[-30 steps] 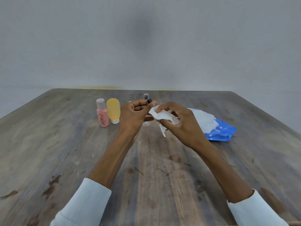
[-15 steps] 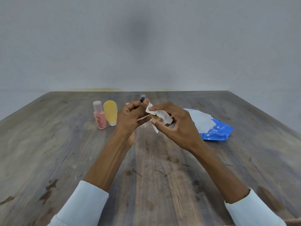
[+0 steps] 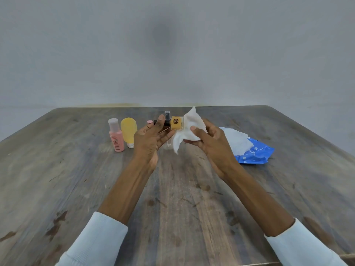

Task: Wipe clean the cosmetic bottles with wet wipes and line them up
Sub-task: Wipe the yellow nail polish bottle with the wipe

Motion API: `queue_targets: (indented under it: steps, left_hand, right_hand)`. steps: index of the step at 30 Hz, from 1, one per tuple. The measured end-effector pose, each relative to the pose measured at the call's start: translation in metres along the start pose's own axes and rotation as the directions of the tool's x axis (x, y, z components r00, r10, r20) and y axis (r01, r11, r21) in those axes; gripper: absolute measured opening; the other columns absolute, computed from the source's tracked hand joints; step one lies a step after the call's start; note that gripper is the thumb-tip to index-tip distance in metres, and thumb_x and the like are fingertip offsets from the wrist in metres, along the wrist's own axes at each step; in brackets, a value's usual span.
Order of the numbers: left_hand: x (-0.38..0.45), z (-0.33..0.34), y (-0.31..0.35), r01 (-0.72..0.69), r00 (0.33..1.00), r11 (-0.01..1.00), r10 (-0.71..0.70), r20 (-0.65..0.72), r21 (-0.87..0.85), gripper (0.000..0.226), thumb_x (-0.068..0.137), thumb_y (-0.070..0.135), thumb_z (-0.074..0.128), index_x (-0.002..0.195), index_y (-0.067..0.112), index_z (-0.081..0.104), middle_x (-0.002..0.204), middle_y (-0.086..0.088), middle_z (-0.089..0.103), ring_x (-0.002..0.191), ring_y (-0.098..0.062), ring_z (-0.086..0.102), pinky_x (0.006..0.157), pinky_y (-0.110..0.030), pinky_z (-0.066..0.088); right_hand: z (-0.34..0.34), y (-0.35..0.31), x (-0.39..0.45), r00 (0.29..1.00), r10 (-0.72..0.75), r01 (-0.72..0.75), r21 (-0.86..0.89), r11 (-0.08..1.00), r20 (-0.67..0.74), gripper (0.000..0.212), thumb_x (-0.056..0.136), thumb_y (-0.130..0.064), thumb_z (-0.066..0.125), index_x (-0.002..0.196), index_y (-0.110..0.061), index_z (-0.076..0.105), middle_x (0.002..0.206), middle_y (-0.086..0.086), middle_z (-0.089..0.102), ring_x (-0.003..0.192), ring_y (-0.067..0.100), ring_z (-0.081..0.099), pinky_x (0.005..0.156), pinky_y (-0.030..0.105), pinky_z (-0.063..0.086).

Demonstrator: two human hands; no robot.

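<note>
left hand (image 3: 151, 137) grips small amber bottle (image 3: 176, 122) sideways above desk (image 3: 76, 179) | right hand (image 3: 209, 141) clutches wet wipe (image 3: 189, 129), now drawn off bottle, label exposed | wiping likely near done; lining up beside pink bottle (image 3: 116, 138) remains

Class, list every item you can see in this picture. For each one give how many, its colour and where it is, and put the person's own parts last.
Wooden table: one, grey-brown, stained, under everything.
Pink plastic bottle: one, pale cap, upright, far left.
Yellow squeeze tube: one, standing cap-down beside the pink bottle.
Clear spray bottle: one, black nozzle, mostly hidden behind the hands.
Small amber square bottle: one, dark cap, held sideways.
White wet wipe: one, crumpled, at the amber bottle.
Blue wipes pack: one, white wipes spilling out, right side.
Left hand: grips the amber bottle.
Right hand: holds the wipe.
Sleeves: two, pale blue.
</note>
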State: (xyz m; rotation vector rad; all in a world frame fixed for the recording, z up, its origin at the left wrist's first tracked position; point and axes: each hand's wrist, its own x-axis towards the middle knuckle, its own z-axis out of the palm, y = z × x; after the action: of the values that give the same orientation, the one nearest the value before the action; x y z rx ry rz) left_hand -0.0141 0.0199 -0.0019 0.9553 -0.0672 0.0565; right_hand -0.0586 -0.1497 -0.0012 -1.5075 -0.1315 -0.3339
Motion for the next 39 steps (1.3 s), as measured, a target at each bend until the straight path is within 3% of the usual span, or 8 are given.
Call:
queue_targets:
  steps: [3, 6, 11, 15, 20, 26, 31, 39]
  left_hand:
    - [-0.003, 0.005, -0.002, -0.055, 0.998, 0.992, 0.054, 0.018, 0.112, 0.023, 0.098, 0.015, 0.076, 0.105, -0.006, 0.071, 0.097, -0.016, 0.082, 0.087, -0.026, 0.082, 0.076, -0.031, 0.067]
    - [-0.008, 0.008, -0.005, -0.235, 0.970, 0.916, 0.241, 0.024, 0.326, 0.028, 0.090, 0.015, 0.086, 0.100, -0.004, 0.067, 0.096, -0.019, 0.081, 0.086, -0.029, 0.082, 0.077, -0.037, 0.068]
    - [-0.010, 0.006, -0.007, -0.399, 0.894, 0.767, 0.447, 0.028, 0.503, 0.028, 0.085, 0.022, 0.092, 0.092, 0.009, 0.069, 0.092, -0.003, 0.082, 0.085, -0.019, 0.082, 0.080, -0.042, 0.068]
    - [-0.009, 0.004, -0.005, -0.399, 0.891, 0.744, 0.452, 0.037, 0.536, 0.027, 0.086, 0.023, 0.091, 0.094, 0.009, 0.070, 0.092, 0.002, 0.082, 0.086, -0.013, 0.081, 0.083, -0.044, 0.068]
    - [-0.014, 0.009, -0.009, -0.458, 0.866, 0.668, 0.485, 0.123, 0.586, 0.025, 0.086, 0.026, 0.091, 0.089, 0.015, 0.069, 0.091, 0.005, 0.082, 0.088, -0.011, 0.080, 0.084, -0.043, 0.067]
    - [-0.011, 0.006, -0.005, -0.468, 0.850, 0.647, 0.517, 0.105, 0.602, 0.023, 0.087, 0.025, 0.090, 0.091, 0.014, 0.071, 0.093, 0.007, 0.081, 0.089, -0.008, 0.079, 0.085, -0.043, 0.066]
    - [-0.014, 0.011, -0.008, -0.490, 0.841, 0.622, 0.521, 0.145, 0.611, 0.025, 0.088, 0.027, 0.090, 0.091, 0.013, 0.069, 0.095, 0.006, 0.082, 0.092, -0.009, 0.079, 0.086, -0.041, 0.066]
    - [-0.012, 0.008, -0.004, -0.446, 0.871, 0.676, 0.479, 0.111, 0.587, 0.023, 0.086, 0.025, 0.091, 0.092, 0.014, 0.071, 0.092, 0.006, 0.082, 0.087, -0.010, 0.080, 0.084, -0.043, 0.067]
  right_hand:
    - [0.000, -0.001, -0.003, 0.996, -0.090, 0.088, -0.104, 0.991, -0.010, 0.037, 0.105, -0.012, 0.062, 0.140, -0.025, 0.066, 0.126, -0.011, 0.074, 0.113, 0.006, 0.072, 0.087, 0.021, 0.059]
    - [0.004, 0.005, -0.005, 0.993, -0.101, 0.111, -0.224, 0.968, 0.054, 0.048, 0.104, -0.018, 0.066, 0.150, -0.028, 0.058, 0.140, -0.007, 0.068, 0.124, 0.003, 0.067, 0.100, 0.022, 0.055]
    - [0.010, 0.005, -0.008, 0.993, 0.023, -0.010, -0.111, 0.994, 0.113, 0.064, 0.101, -0.018, 0.071, 0.159, -0.023, 0.046, 0.149, -0.006, 0.063, 0.130, -0.002, 0.062, 0.108, 0.023, 0.053]
    - [0.006, 0.009, -0.003, 0.991, 0.073, -0.075, 0.018, 0.997, 0.112, 0.060, 0.098, -0.019, 0.074, 0.154, -0.014, 0.052, 0.143, -0.001, 0.068, 0.134, 0.013, 0.064, 0.117, 0.047, 0.048]
    - [0.005, 0.008, -0.004, 0.998, 0.016, -0.017, 0.022, 1.000, 0.059, 0.056, 0.099, -0.019, 0.074, 0.152, -0.022, 0.057, 0.149, -0.003, 0.063, 0.138, 0.005, 0.058, 0.121, 0.039, 0.044]
    - [0.006, 0.008, -0.001, 0.987, 0.105, -0.116, 0.089, 0.989, 0.122, 0.060, 0.096, -0.026, 0.071, 0.152, -0.012, 0.054, 0.139, 0.003, 0.071, 0.129, 0.019, 0.068, 0.117, 0.047, 0.048]
    - [0.005, 0.005, -0.005, 1.000, 0.007, -0.006, -0.048, 0.999, 0.030, 0.052, 0.104, -0.018, 0.065, 0.155, -0.020, 0.052, 0.148, -0.006, 0.064, 0.130, -0.002, 0.061, 0.115, 0.032, 0.050]
    - [0.003, 0.006, 0.002, 0.997, 0.057, -0.060, 0.054, 0.997, 0.053, 0.054, 0.097, -0.028, 0.065, 0.149, -0.016, 0.057, 0.139, 0.003, 0.071, 0.129, 0.020, 0.067, 0.115, 0.047, 0.050]
